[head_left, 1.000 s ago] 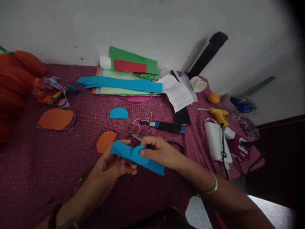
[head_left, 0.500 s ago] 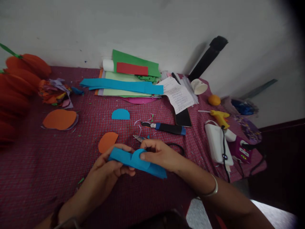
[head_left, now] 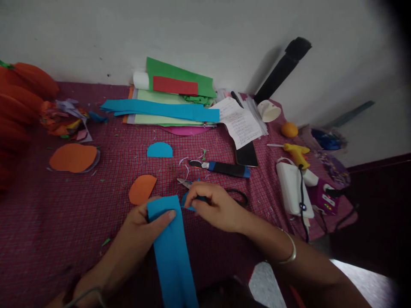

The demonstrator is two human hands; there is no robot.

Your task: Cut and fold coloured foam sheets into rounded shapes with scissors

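My left hand [head_left: 138, 229] grips a long blue paper strip [head_left: 173, 261], thumb on top near its upper end. The strip hangs down toward the front edge of the view. Just right of it, my right hand [head_left: 220, 207] pinches a small blue paper piece [head_left: 184, 200], partly covered by the fingers. Under the right hand lie scissors [head_left: 184, 183], mostly hidden, with their dark handle loop [head_left: 240, 196] showing at the right. Farther back on the cloth are a blue paper half-circle [head_left: 159, 150] and an orange rounded paper piece [head_left: 141, 190].
A craft knife [head_left: 228, 169] lies beyond my right hand, near a phone [head_left: 246, 155] and a written sheet [head_left: 240, 126]. Blue strips [head_left: 163, 110] rest on stacked paper. At right are a yellow glue gun [head_left: 297, 154] and cabled white box [head_left: 292, 188]; at left, orange cutouts [head_left: 73, 157].
The folded blue strip has opened out and now hangs lengthwise from my left hand. My right hand has lifted the small rounded blue piece off the strip and holds it apart.
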